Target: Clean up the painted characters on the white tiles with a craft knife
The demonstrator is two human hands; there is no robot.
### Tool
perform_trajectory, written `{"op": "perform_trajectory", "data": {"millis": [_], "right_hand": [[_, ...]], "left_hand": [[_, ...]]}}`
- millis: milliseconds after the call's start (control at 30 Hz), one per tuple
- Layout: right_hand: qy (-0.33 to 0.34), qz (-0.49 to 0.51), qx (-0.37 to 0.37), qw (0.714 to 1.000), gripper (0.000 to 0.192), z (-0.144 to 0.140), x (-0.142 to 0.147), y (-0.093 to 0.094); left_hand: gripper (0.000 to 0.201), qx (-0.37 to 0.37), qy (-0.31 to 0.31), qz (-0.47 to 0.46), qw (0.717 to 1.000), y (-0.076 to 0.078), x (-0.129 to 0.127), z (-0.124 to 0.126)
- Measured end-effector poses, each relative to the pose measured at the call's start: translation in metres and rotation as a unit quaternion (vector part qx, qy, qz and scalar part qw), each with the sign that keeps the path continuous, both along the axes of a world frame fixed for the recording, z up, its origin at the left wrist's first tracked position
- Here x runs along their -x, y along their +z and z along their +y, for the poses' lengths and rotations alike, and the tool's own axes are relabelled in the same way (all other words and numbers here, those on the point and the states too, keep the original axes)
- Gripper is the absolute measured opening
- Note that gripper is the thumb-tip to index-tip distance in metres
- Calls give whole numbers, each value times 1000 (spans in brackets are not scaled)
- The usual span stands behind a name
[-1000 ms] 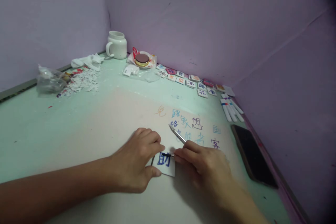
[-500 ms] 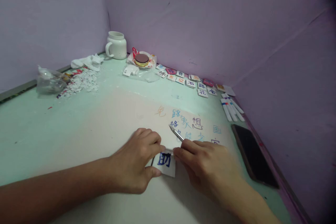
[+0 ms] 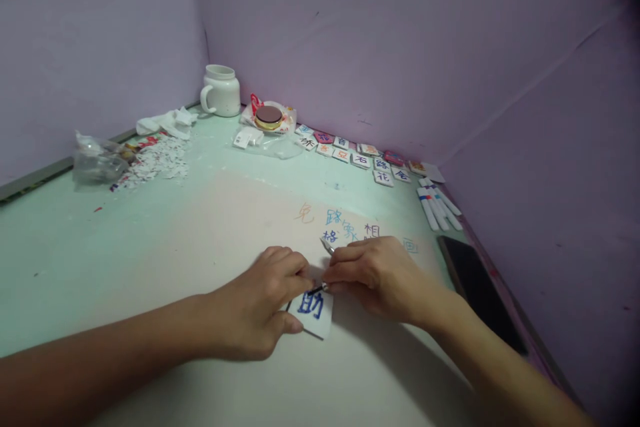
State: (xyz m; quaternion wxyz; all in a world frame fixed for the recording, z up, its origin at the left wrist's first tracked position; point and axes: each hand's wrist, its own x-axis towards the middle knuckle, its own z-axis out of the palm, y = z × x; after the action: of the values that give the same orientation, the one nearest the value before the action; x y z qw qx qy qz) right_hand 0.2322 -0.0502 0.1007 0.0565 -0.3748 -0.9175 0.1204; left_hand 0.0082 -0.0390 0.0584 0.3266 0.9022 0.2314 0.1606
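A white square card [image 3: 314, 312] with a dark blue handwritten character lies tilted on the pale sheet. My left hand [image 3: 267, 297] is closed on its left side, thumb on the lower edge and fingers at the top. My right hand [image 3: 377, 277] is closed around a slim silver craft knife [image 3: 327, 245], whose pointed end sticks out to the upper left, away from the card. The fingertips of that hand meet the card's upper right corner, at a small white strip with a dark edge. The rest of the knife is hidden in the hand.
Handwritten characters [image 3: 334, 217] mark the sheet beyond my hands. A phone [image 3: 480, 293] and white markers [image 3: 439, 208] lie right. Along the wall are several character cards [image 3: 360, 161], a round container [image 3: 269, 117] and a white mug [image 3: 223, 90]. Paper scraps [image 3: 160, 163] and a plastic bag [image 3: 97, 163] lie left.
My right hand has moved up and turned, covering more of the writing. A dark-edged strip now shows at the card's upper edge. My left hand has barely moved.
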Motion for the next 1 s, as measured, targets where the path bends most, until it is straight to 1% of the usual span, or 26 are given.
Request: {"op": "perform_trajectory", "data": {"millis": [167, 300, 400, 500, 633, 700, 767, 833, 867, 933, 1000], "right_hand": [[24, 5, 13, 1000, 20, 9, 1, 4], [52, 13, 46, 997, 22, 20, 3, 7], [63, 8, 54, 996, 21, 24, 5, 8], [68, 5, 44, 997, 21, 24, 6, 8], [73, 15, 37, 997, 22, 21, 4, 9], [71, 31, 50, 996, 20, 21, 1, 9], [65, 74, 84, 992, 14, 19, -3, 10], [47, 138, 114, 983, 10, 15, -6, 10], [27, 163, 115, 980, 11, 11, -7, 10], [-42, 169, 82, 981, 14, 1, -8, 7], [-127, 132, 32, 982, 15, -13, -7, 2]], "left_hand": [[24, 8, -18, 2, 1000, 1, 0, 4], [20, 12, -44, 24, 999, 5, 1, 8], [18, 26, -56, 33, 998, 7, 2, 10], [19, 37, -66, 29, 997, 5, 4, 11], [22, 33, -74, 9, 997, 0, 6, 12], [24, 29, -74, 5, 997, -2, 6, 13], [25, 26, -73, 5, 997, -1, 5, 13], [26, 25, -71, 0, 997, 0, 5, 13], [26, 22, -69, -5, 997, 1, 4, 13], [28, 12, -62, -13, 998, 0, 4, 12], [30, 3, -49, -13, 999, -1, 4, 10]]}}
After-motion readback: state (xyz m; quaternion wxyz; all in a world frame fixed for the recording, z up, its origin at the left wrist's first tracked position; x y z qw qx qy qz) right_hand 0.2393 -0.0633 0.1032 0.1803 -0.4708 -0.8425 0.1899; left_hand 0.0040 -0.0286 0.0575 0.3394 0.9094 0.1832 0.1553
